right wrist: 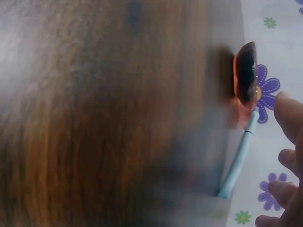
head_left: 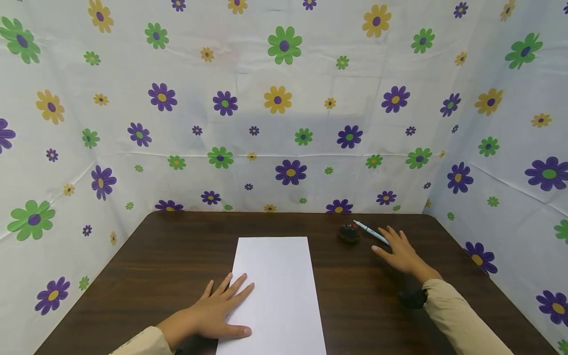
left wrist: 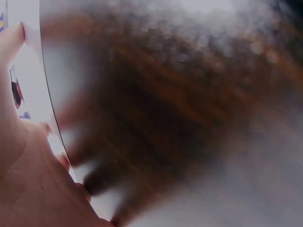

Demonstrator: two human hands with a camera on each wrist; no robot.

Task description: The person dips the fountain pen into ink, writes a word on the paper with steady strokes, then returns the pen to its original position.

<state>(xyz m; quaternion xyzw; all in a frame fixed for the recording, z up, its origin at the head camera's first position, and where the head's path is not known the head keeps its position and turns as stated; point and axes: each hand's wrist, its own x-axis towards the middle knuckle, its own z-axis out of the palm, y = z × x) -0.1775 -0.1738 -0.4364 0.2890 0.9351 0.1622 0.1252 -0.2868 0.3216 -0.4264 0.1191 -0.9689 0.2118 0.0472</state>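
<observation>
A white sheet of paper lies lengthwise on the dark wooden table. My left hand rests with spread fingers on its left edge; the left wrist view shows the palm beside the sheet. On the right, my right hand hovers with loosely extended fingers by the near end of a light blue pen. Whether a fingertip touches the pen cannot be told from the head view; in the right wrist view the fingers appear apart from the pen.
A small rounded black object with red edges sits just left of the pen's far tip. The brown table ends at a white flower-printed cloth hanging behind and at both sides.
</observation>
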